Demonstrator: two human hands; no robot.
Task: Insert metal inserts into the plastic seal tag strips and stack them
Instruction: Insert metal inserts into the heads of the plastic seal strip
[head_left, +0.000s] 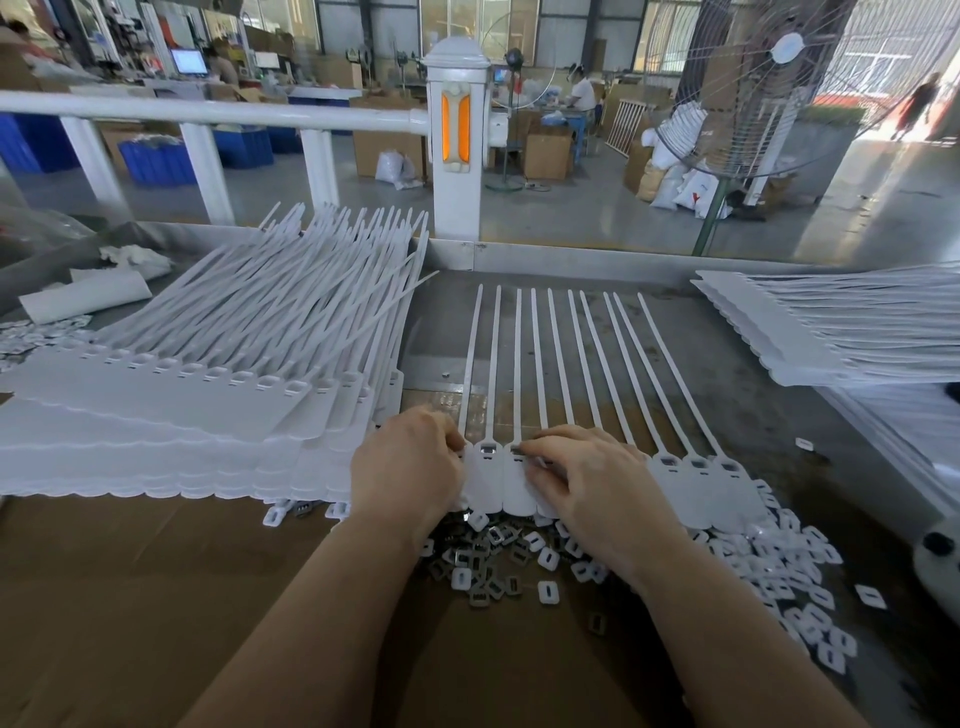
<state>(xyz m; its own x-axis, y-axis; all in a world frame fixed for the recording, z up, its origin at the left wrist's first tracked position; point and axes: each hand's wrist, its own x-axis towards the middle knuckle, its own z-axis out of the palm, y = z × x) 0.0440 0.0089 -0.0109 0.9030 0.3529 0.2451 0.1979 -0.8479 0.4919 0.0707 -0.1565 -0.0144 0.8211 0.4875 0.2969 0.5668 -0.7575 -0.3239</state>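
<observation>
A white seal tag strip (519, 389) lies flat in front of me, its several thin tails fanning away and its tag heads toward me. My left hand (408, 470) holds the strip's left end with curled fingers. My right hand (597, 480) lies over the middle heads, its fingertips pinching a small metal insert (519, 451) at a head's socket. One socket left of it shows a metal insert (488, 449). Loose metal inserts and white caps (498, 564) lie heaped just below the strip.
A tall stack of strips (197, 410) sits at the left, another stack (831, 327) at the right. White caps (795, 577) scatter right on the cardboard (130, 597). A white railing (208, 114) and post (457, 156) stand behind the metal table edge; a fan (779, 78) stands right.
</observation>
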